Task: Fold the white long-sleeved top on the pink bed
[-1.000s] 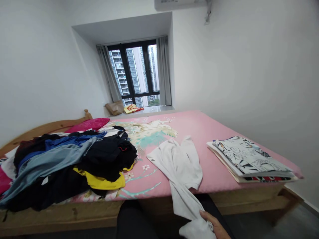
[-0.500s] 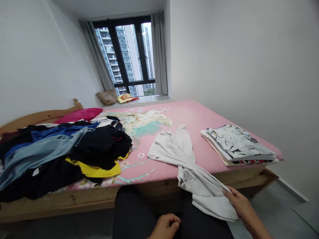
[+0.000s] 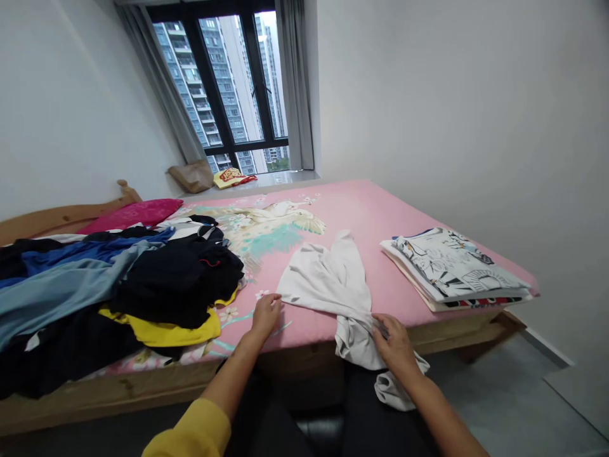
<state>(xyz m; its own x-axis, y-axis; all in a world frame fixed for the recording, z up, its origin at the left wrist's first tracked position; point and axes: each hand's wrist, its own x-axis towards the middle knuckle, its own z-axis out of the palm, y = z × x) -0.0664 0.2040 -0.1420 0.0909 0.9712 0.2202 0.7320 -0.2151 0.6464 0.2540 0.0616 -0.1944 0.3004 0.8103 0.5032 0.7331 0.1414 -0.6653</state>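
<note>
A white garment (image 3: 333, 282) lies crumpled on the pink bed sheet (image 3: 380, 209), its lower part hanging over the bed's front edge. My right hand (image 3: 394, 339) grips the bunched cloth at that edge. My left hand (image 3: 266, 314) rests on the sheet and touches the garment's left corner, fingers curled at the cloth. A yellow sleeve covers my left forearm.
A heap of dark, blue and yellow clothes (image 3: 118, 285) fills the bed's left side. A stack of folded printed shirts (image 3: 457, 270) sits at the right edge. The wooden bed frame (image 3: 143, 381) runs along the front. A window (image 3: 228, 82) and a brown bag (image 3: 193, 176) are behind.
My left hand has risen from my lap to the garment's left corner. My right hand has moved up and left along the cloth to the bed's edge. The view tilted lower.
</note>
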